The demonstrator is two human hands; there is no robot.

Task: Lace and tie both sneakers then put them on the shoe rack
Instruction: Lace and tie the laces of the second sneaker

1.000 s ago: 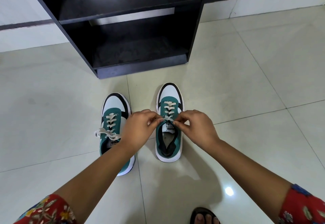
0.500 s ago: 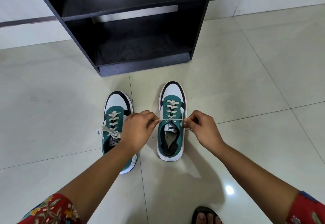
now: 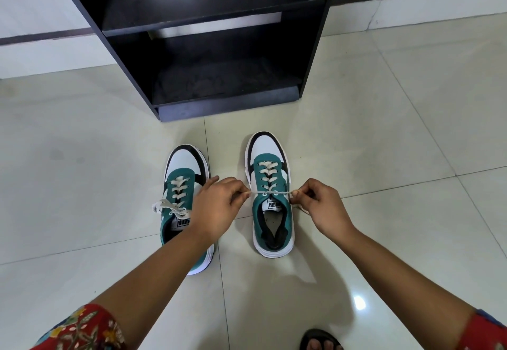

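Two teal, white and black sneakers stand side by side on the tiled floor, toes toward the rack. The right sneaker (image 3: 270, 185) has its cream lace (image 3: 270, 192) stretched taut sideways across the top eyelets. My left hand (image 3: 219, 207) pinches the lace's left end and my right hand (image 3: 321, 207) pinches its right end, one on each side of the shoe. The left sneaker (image 3: 183, 174) is laced with a bow on top; my left forearm covers its heel part. The black shoe rack (image 3: 227, 102) stands just beyond the shoes, its two visible shelves bare.
Pale glossy floor tiles (image 3: 397, 143) spread to both sides of the shoes. A white wall with a dark stripe (image 3: 41, 36) runs behind the rack. My sandalled foot (image 3: 319, 341) shows at the bottom edge.
My hands have drawn apart from the middle of the right sneaker, pulling the lace ends out sideways until the lace is taut. The view has shifted slightly.
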